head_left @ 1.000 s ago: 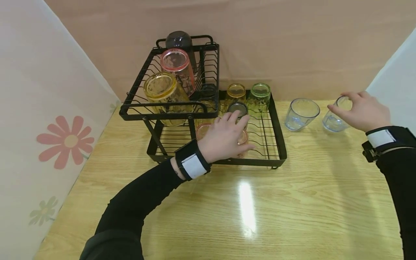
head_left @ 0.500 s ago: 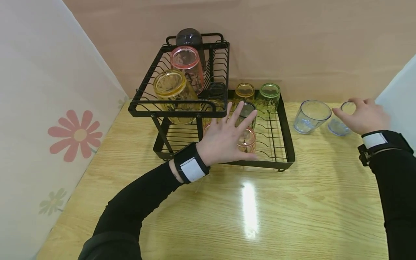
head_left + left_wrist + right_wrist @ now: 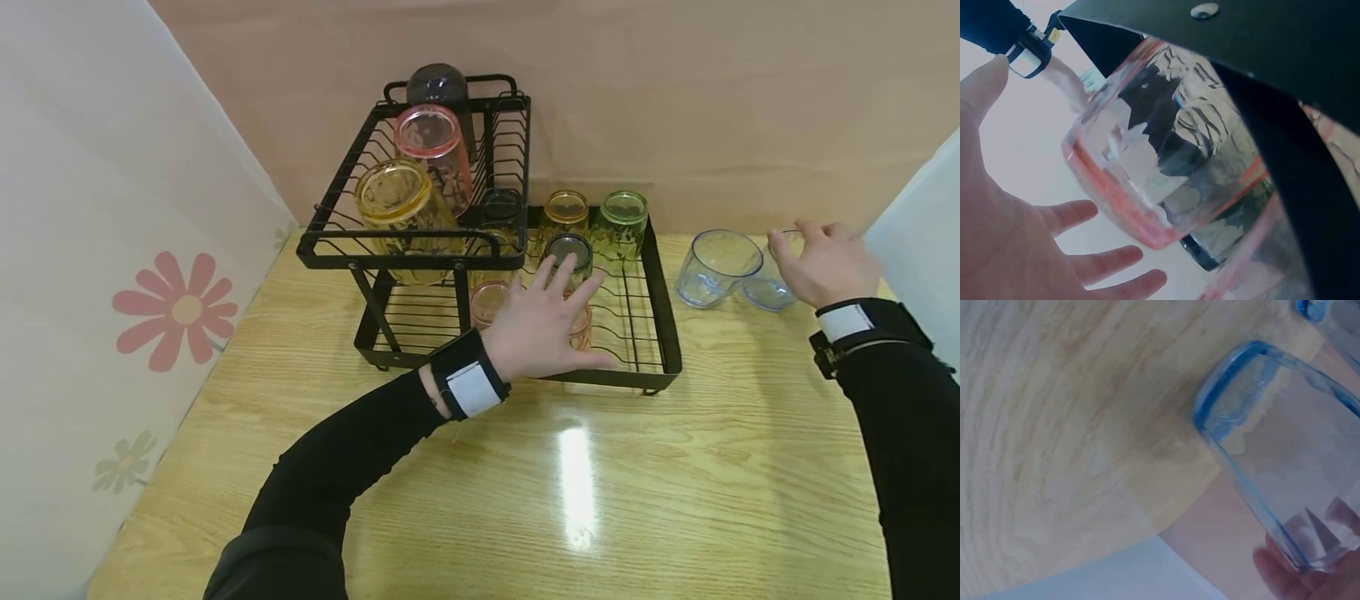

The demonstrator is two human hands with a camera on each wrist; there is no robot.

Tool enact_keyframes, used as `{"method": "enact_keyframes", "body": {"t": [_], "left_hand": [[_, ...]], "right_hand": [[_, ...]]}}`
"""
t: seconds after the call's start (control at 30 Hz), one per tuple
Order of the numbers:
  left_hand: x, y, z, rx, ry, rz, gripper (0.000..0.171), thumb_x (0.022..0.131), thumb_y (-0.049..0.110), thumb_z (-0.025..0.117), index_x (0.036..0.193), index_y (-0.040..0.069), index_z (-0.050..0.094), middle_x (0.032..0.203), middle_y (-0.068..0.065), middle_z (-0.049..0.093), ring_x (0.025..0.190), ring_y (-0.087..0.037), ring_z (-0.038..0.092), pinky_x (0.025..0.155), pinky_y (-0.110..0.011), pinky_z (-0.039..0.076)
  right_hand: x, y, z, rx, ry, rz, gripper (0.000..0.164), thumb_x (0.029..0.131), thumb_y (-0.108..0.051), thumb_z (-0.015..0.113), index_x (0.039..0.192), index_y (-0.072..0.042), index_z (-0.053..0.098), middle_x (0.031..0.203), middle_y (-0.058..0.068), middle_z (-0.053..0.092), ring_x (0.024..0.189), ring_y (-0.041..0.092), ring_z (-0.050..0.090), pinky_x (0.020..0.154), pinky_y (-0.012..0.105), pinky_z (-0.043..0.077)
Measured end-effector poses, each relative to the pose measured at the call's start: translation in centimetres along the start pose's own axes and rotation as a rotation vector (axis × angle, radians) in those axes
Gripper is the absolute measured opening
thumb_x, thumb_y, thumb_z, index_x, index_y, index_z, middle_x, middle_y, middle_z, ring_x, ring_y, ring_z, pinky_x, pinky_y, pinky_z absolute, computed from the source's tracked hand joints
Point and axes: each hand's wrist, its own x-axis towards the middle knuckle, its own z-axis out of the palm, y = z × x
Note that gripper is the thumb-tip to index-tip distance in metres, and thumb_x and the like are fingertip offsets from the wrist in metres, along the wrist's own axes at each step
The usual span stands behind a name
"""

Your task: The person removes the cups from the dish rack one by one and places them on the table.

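Observation:
My left hand (image 3: pixel 540 333) hovers over the front of the black dish rack's lower tier, fingers spread and holding nothing. Under and beside it stand an upside-down pink glass (image 3: pixel 1166 150) and a dark grey glass (image 3: pixel 568 250); another pink glass (image 3: pixel 489 302) is left of the fingers. At the far right, my right hand (image 3: pixel 828 265) grips a clear bluish glass (image 3: pixel 1285 444) near its rim, base down close to the table. A matching clear glass (image 3: pixel 718 271) stands upright just left of it, and the two overlap in the head view.
The two-tier black rack (image 3: pixel 670 333) stands against the back wall. Its upper tier carries upside-down yellow (image 3: pixel 405 212), pink (image 3: pixel 431 154) and dark (image 3: pixel 438 87) glasses. Amber (image 3: pixel 566 212) and green (image 3: pixel 622 221) glasses are at the lower tier's back.
The right hand has brought its clear glass leftward, closer to the other clear glass. The left hand's fingers have spread, and it has shifted slightly right. The head view has turned a little.

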Motion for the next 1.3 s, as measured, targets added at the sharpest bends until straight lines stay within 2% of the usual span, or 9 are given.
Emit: {"method": "enact_keyframes", "body": {"t": [0.2, 0.37, 0.5, 0.63, 0.73, 0.8, 0.9, 1.17, 1.3], "left_hand": [[0.3, 0.3, 0.5, 0.045, 0.089, 0.032, 0.1, 0.075, 0.086, 0.045, 0.151, 0.022, 0.034, 0.142, -0.016, 0.041, 0.126, -0.033, 0.044, 0.081, -0.049, 0.052], [0.4, 0.3, 0.5, 0.041, 0.057, 0.054, 0.087, 0.08, 0.082, 0.045, 0.141, 0.02, 0.045, 0.128, -0.015, 0.049, 0.107, -0.028, 0.053, 0.06, -0.033, 0.052], [0.6, 0.3, 0.7, 0.048, 0.018, 0.075, 0.081, 0.083, 0.079, 0.044, 0.137, 0.018, 0.048, 0.123, -0.015, 0.053, 0.096, -0.027, 0.057, 0.059, -0.032, 0.052], [0.8, 0.1, 0.9, 0.021, -0.019, 0.087, 0.07, 0.085, 0.07, 0.054, 0.13, 0.017, 0.05, 0.123, -0.016, 0.054, 0.087, -0.026, 0.058, 0.055, -0.03, 0.051], [1.0, 0.0, 1.1, 0.005, -0.021, 0.101, 0.061, 0.085, 0.06, 0.065, 0.124, 0.015, 0.052, 0.117, -0.015, 0.055, 0.082, -0.024, 0.058, 0.051, -0.028, 0.05], [1.2, 0.0, 1.1, -0.003, -0.018, 0.112, 0.057, 0.084, 0.055, 0.069, 0.121, 0.014, 0.053, 0.114, -0.014, 0.056, 0.08, -0.023, 0.057, 0.05, -0.028, 0.049], [1.5, -0.1, 1.1, -0.011, -0.031, 0.124, 0.055, 0.084, 0.053, 0.07, 0.12, 0.014, 0.054, 0.112, -0.014, 0.057, 0.08, -0.024, 0.057, 0.05, -0.028, 0.049], [2.0, -0.1, 0.1, -0.037, -0.04, 0.146, 0.056, 0.083, 0.052, 0.072, 0.122, 0.015, 0.056, 0.11, -0.012, 0.059, 0.08, -0.025, 0.059, 0.053, -0.029, 0.05], [2.4, 0.1, -1.2, -0.004, -0.003, 0.146, 0.062, 0.082, 0.057, 0.07, 0.128, 0.017, 0.055, 0.107, -0.009, 0.058, 0.077, -0.021, 0.056, 0.051, -0.026, 0.048]], "right_hand": [[-1.4, -1.4, -1.8, 0.115, 0.109, -0.05, 0.071, 0.102, -0.051, 0.021, 0.154, -0.002, 0.018, 0.148, 0.035, 0.02, 0.13, 0.058, 0.021, 0.093, 0.074, 0.022], [-3.8, -3.5, -2.5, 0.206, 0.222, -0.174, 0.06, 0.104, -0.04, 0.03, 0.151, -0.003, 0.031, 0.147, 0.031, 0.029, 0.132, 0.053, 0.026, 0.096, 0.071, 0.022], [-6.1, -5.0, -2.2, 0.318, 0.328, -0.279, 0.052, 0.104, -0.034, 0.036, 0.144, -0.001, 0.044, 0.138, 0.031, 0.04, 0.125, 0.054, 0.035, 0.095, 0.069, 0.026], [-8.5, -6.4, -1.6, 0.448, 0.384, -0.34, 0.044, 0.105, -0.026, 0.039, 0.135, 0.002, 0.052, 0.128, 0.027, 0.049, 0.116, 0.031, 0.048, 0.093, 0.031, 0.036], [-10.3, -7.2, -1.1, 0.552, 0.386, -0.347, 0.038, 0.104, -0.02, 0.041, 0.132, 0.001, 0.056, 0.12, 0.004, 0.056, 0.105, 0.002, 0.046, 0.079, 0.015, 0.027], [-11.5, -7.7, -0.7, 0.618, 0.374, -0.341, 0.036, 0.104, -0.018, 0.042, 0.131, 0.0, 0.057, 0.116, -0.012, 0.054, 0.103, -0.01, 0.042, 0.079, 0.016, 0.027], [-13.2, -8.3, -0.3, 0.702, 0.341, -0.331, 0.034, 0.104, -0.016, 0.043, 0.13, -0.001, 0.059, 0.112, -0.024, 0.052, 0.103, -0.008, 0.045, 0.078, 0.018, 0.029], [-15.5, -9.4, 0.4, 0.889, 0.286, -0.367, 0.034, 0.104, -0.007, 0.039, 0.132, -0.001, 0.056, 0.121, -0.01, 0.058, 0.111, 0.005, 0.052, 0.081, 0.013, 0.04], [-15.9, -9.8, 0.8, 1.219, 0.204, -0.359, 0.036, 0.105, -0.012, 0.038, 0.138, -0.002, 0.052, 0.134, 0.007, 0.052, 0.12, 0.015, 0.05, 0.085, 0.017, 0.044]]}}
